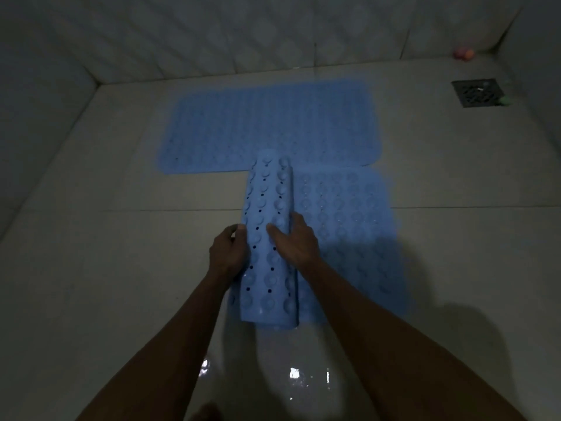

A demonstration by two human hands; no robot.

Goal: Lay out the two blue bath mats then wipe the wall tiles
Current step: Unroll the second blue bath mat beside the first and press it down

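left hand (pixel 227 250) and right hand (pixel 296 241) grip rolled mat (pixel 267 189)

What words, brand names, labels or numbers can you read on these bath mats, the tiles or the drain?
None can be read.
Flat blue bath mat: no print shows.
Half-rolled bath mat: only suction cups and holes, no label.
Floor drain grate, wall tiles: no markings visible; the view is dim and blurred.

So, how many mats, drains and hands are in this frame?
Mats: 2, the flat mat and the half-rolled mat
Drains: 1, the drain
Hands: 2, the left hand and the right hand, both on the half-rolled mat
Total: 5
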